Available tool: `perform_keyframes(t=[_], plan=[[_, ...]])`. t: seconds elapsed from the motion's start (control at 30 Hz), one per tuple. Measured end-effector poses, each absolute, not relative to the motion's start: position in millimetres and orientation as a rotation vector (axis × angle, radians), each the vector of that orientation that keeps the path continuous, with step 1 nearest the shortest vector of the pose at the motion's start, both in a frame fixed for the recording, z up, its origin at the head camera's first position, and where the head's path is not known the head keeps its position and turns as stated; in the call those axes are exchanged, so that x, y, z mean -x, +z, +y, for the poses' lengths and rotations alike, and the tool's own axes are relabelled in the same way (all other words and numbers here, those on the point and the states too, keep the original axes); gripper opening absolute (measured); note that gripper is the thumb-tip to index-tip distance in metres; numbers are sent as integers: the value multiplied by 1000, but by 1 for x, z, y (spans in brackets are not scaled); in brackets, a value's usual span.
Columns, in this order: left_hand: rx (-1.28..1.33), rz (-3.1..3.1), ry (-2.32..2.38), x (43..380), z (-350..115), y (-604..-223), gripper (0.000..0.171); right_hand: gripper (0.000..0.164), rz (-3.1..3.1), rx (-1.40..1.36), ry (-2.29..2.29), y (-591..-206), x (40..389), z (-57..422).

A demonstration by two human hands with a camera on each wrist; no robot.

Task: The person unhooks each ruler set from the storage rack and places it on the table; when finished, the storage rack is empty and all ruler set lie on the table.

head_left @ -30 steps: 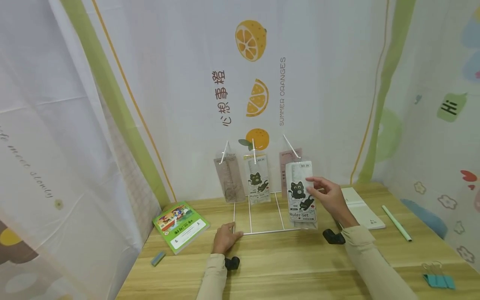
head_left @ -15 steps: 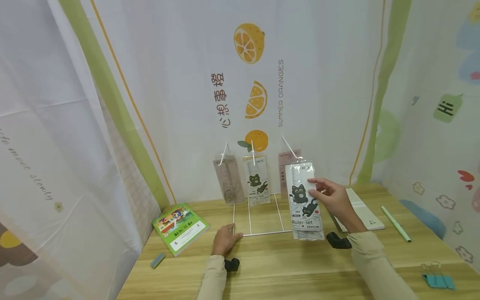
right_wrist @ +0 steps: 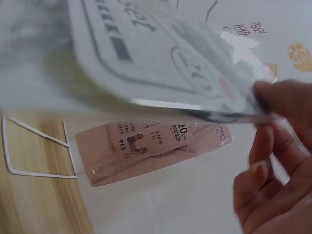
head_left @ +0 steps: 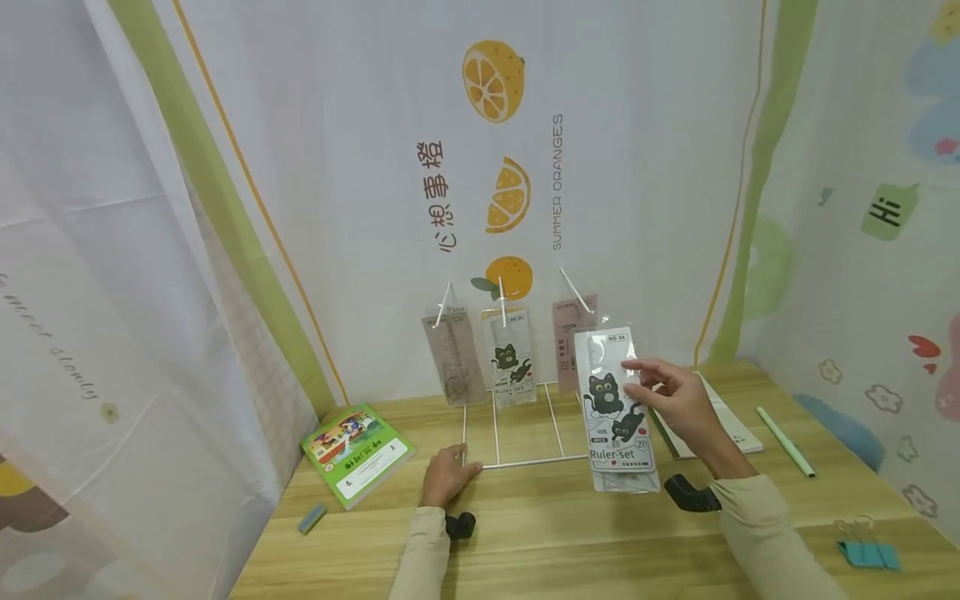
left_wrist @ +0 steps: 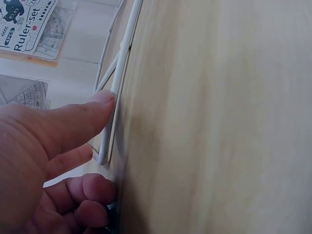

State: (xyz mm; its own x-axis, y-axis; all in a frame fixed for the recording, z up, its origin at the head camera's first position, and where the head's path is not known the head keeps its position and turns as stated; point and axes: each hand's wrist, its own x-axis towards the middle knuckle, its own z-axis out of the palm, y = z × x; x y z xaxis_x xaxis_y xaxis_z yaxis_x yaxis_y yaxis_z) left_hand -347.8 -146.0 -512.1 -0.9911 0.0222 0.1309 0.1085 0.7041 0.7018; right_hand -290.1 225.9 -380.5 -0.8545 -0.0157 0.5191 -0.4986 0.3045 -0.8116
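Observation:
My right hand [head_left: 682, 408] pinches the right edge of a clear-sleeved ruler set [head_left: 611, 429] with black cats on its card. The pack is in the air, tilted, in front of the right hook of a white wire rack [head_left: 525, 462]. My left hand [head_left: 447, 477] grips the rack's front left corner, its thumb [left_wrist: 80, 122] lying on the wire. From the rack's hooks hang a pinkish-grey ruler pack [head_left: 456, 358] at left, another cat ruler set [head_left: 512, 362] in the middle, and a pink ruler pack [right_wrist: 156, 148] at right, partly behind the held one in the head view.
On the wooden table [head_left: 555, 533], a green book [head_left: 358, 454] and a small grey-blue eraser-like block [head_left: 312, 518] lie at left. To the right are a pale notebook [head_left: 731, 421], a light green pen-like stick [head_left: 785, 442] and a teal binder clip [head_left: 867, 554]. A printed curtain [head_left: 645, 167] stands behind.
My right hand has drawn the cat ruler set toward me and slightly down and right, away from the right hook. The left hand stays at the rack's corner.

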Motion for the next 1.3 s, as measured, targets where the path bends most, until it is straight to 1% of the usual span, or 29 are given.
perform_keyframes(t=[0.17,0.4,0.57,0.7,0.8,1.03,1.23,1.3], plan=[[112,-2795,-1147,348,-145,-510,54,43,-2383,-281,1617,-398,285,237],[132,-2792,-1124,351,-147,-510,53,52,-2636,-35,1732,-438,277,253],[100,-2805,-1129,351,-147,-510,54,48,-2682,25,1802,-462,273,258],[96,-2809,-1123,350,-147,-508,54,43,-2712,81,1775,-478,272,261],[100,-2810,-1106,351,-147,-507,53,41,-2718,74,1762,-485,272,264],[122,-2821,-1081,352,-147,-508,54,34,-2767,-70,1679,-492,271,270],[113,-2827,-1089,350,-146,-509,54,34,-2805,-209,1735,-497,266,276],[111,-2825,-1089,350,-146,-510,54,33,-2812,-212,1699,-500,264,277]])
